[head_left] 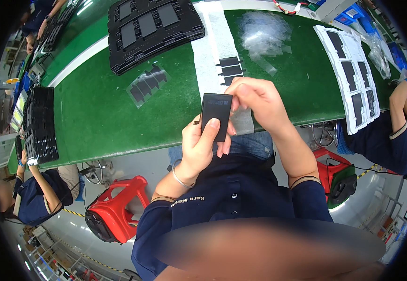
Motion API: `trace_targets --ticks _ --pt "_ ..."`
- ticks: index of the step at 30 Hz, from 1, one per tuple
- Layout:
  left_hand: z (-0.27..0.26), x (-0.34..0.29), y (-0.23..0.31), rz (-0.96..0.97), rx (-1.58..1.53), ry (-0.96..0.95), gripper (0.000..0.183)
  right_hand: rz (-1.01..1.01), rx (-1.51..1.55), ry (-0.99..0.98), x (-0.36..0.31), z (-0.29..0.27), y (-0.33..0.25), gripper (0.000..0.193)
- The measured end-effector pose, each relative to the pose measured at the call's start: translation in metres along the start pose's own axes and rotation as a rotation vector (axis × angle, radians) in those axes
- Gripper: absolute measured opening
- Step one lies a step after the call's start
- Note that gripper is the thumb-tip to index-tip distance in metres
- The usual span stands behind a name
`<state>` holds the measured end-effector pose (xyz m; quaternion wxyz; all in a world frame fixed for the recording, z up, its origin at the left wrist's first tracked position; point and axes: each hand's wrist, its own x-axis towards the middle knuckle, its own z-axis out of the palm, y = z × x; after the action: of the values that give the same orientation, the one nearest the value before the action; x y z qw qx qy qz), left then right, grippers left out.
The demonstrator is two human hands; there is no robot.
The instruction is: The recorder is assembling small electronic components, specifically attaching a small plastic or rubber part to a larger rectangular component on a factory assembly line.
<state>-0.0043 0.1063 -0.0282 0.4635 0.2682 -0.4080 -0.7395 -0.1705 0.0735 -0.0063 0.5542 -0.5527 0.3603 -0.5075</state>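
In my left hand [199, 145] is a flat black battery [216, 110], tilted upright, with the thumb pressed on its face and the fingers behind it. A short dark tab sticks out at its left side. My right hand [260, 100] is at the battery's upper right corner, thumb and forefinger pinched together; whatever lies between them is too small to make out. Just beyond the hands, several black adhesive pieces [231, 70] lie on a white paper strip [209, 44]. Left of the strip, a clear sheet with dark tabbed pieces [148, 85] rests on the green table [91, 112].
A black tray with grey battery cells [154, 30] stands at the back left, stacked black trays [40, 124] at the left edge. Discarded clear films [264, 35] lie at the back. A white tray with black cells [351, 77] is at right. Co-workers sit on both sides, near red stools [119, 206].
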Motion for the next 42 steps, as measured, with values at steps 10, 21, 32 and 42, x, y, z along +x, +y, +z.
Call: trace_targets --ticks 10,21,32,42 --pt "0.003 0.0 0.006 -0.072 0.214 0.028 0.026 -0.186 -0.387 -0.038 0.012 0.003 -0.004 0.018" --pt "-0.037 0.006 0.053 0.052 0.543 0.025 0.012 -0.263 -0.522 -0.146 0.001 -0.014 0.005 0.021" --pt "-0.141 0.21 0.158 0.991 1.723 0.263 0.014 -0.264 -1.158 -0.235 -0.035 -0.01 0.009 0.048" --pt "-0.174 0.286 0.12 0.347 2.185 0.299 0.025 -0.328 -1.176 -0.274 -0.035 -0.01 0.007 0.043"
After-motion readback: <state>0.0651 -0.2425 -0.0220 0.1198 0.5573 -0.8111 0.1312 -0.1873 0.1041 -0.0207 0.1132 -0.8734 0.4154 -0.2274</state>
